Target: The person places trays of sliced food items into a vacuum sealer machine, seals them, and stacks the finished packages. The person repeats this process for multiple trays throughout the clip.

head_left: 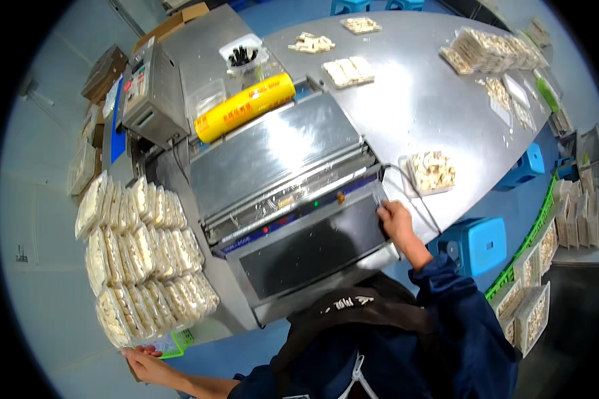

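My left hand (144, 364) is at the near end of the stacked, film-wrapped trays of pale food pieces (146, 249). Its fingers look loosely bent and apart, with nothing visible in them. My right hand (397, 221) is closed at the right front corner of the film-wrapping machine (279, 149); what its fingers pinch is too small to make out. In front of me lies the machine's dark flat plate (306, 256). A yellow roll of film (245, 106) rests across the back of the machine.
An unwrapped tray of pale pieces (432, 171) stands right of the machine beside a black cable. More trays (489, 52) are piled at the far right of the steel table (406, 86). A control box (154, 93) stands far left. Blue stools (476, 243) are below the table's right edge.
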A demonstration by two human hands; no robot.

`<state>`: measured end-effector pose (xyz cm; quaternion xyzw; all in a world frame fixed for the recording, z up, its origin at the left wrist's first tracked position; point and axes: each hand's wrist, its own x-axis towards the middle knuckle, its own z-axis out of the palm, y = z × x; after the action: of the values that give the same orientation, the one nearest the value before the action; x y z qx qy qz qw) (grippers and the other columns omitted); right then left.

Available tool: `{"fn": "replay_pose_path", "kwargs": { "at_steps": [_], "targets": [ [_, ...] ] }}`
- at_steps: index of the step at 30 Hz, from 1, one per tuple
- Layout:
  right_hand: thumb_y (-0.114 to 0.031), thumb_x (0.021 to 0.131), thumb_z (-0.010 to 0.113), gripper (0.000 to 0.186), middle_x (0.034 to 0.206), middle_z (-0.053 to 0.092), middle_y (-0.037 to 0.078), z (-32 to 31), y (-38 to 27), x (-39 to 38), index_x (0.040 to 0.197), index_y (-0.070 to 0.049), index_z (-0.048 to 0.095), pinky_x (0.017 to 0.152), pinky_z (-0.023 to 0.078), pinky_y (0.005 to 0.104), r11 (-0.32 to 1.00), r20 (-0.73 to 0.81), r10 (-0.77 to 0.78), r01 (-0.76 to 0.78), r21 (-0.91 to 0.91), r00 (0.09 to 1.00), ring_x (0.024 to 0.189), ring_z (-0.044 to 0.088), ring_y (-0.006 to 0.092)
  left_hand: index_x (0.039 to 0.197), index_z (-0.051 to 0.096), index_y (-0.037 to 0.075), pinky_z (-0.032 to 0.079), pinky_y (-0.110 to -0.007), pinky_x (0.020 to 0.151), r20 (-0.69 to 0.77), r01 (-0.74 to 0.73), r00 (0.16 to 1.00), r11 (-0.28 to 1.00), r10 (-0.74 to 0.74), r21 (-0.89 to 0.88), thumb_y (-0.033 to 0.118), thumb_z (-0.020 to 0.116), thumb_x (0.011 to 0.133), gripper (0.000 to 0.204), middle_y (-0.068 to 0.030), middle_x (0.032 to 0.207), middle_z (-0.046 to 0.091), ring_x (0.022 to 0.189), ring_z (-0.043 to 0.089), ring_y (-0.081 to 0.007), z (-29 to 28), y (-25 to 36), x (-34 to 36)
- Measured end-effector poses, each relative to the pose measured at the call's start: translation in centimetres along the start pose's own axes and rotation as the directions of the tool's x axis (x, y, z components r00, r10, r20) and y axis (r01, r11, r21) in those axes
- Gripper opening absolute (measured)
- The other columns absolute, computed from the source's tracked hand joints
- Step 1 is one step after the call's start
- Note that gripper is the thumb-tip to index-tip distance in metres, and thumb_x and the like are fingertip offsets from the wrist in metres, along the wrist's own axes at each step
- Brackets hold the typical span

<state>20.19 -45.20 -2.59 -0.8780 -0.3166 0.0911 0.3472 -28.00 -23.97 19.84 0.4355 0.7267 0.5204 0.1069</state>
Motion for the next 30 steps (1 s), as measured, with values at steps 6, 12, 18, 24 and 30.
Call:
{"fn": "replay_pose_path", "kwargs": {
  "at_steps": [6, 12, 18, 24, 30],
  "targets": [
    [-0.021, 0.077, 0.063, 0.039, 0.095, 0.059, 0.022, -5.2, -0.3, 8.7, 0.106, 0.003, 0.057, 0.078, 0.046, 0.0383, 0.995, 0.136, -0.097, 0.097, 0.001, 0.986, 0.087, 0.057, 0.0354, 0.071, 0.052, 0.003, 0.04, -0.033, 0.052, 0.719, -0.075, 0.687, 0.994, 0.108, -0.078, 0.013, 0.049, 0.087, 0.018, -0.0068, 0.063, 0.052, 0.055, 0.049, -0.0176, 14.8, -0.8, -19.7],
    [-0.023, 0.081, 0.064, 0.031, 0.084, 0.066, 0.009, -7.4, 8.1, 30.1, 0.098, 0.002, 0.063, 0.068, 0.046, 0.0282, 0.979, 0.153, 0.059, -0.087, 0.183, 0.986, 0.074, 0.058, 0.0147, 0.061, 0.048, 0.007, 0.04, -0.041, 0.044, 0.626, -0.623, 0.6, 0.782, 0.499, -0.026, 0.018, 0.055, 0.085, 0.026, -0.0121, 0.057, 0.05, 0.048, 0.05, -0.0325, 21.5, -3.1, -33.6],
    [-0.037, 0.076, 0.064, 0.04, 0.08, 0.062, 0.005, -3.5, 11.5, 46.0, 0.09, 0.0, 0.065, 0.067, 0.044, 0.0285, 0.906, 0.231, 0.222, -0.288, 0.309, 0.947, 0.076, 0.054, 0.0153, 0.06, 0.048, 0.006, 0.04, -0.038, 0.046, 0.652, -0.662, 0.613, 0.74, 0.446, 0.117, 0.015, 0.055, 0.082, 0.025, -0.0107, 0.059, 0.05, 0.05, 0.05, -0.0304, 22.0, -2.9, -34.1],
    [-0.041, 0.079, 0.059, 0.043, 0.07, 0.064, 0.015, 3.1, 14.1, 56.4, 0.079, 0.002, 0.066, 0.066, 0.048, 0.0355, 0.939, 0.179, 0.269, -0.299, 0.17, 0.946, 0.067, 0.062, 0.0257, 0.058, 0.047, 0.007, 0.037, -0.04, 0.044, 0.722, -0.672, 0.591, 0.715, 0.36, 0.194, 0.014, 0.055, 0.08, 0.024, -0.0107, 0.056, 0.047, 0.047, 0.048, -0.0308, 22.1, -4.0, -34.2],
    [-0.032, 0.083, 0.044, 0.037, 0.078, 0.065, 0.017, 6.6, 18.5, 64.0, 0.077, -0.003, 0.067, 0.065, 0.048, 0.0386, 0.861, 0.252, -0.144, 0.247, -0.444, 0.957, 0.07, 0.062, 0.0306, 0.056, 0.044, 0.007, 0.036, -0.039, 0.042, 0.731, -0.685, 0.554, 0.717, 0.397, 0.13, 0.009, 0.053, 0.078, 0.024, -0.0113, 0.055, 0.045, 0.045, 0.046, -0.0305, 23.0, -3.7, -34.1]
  ]
}}
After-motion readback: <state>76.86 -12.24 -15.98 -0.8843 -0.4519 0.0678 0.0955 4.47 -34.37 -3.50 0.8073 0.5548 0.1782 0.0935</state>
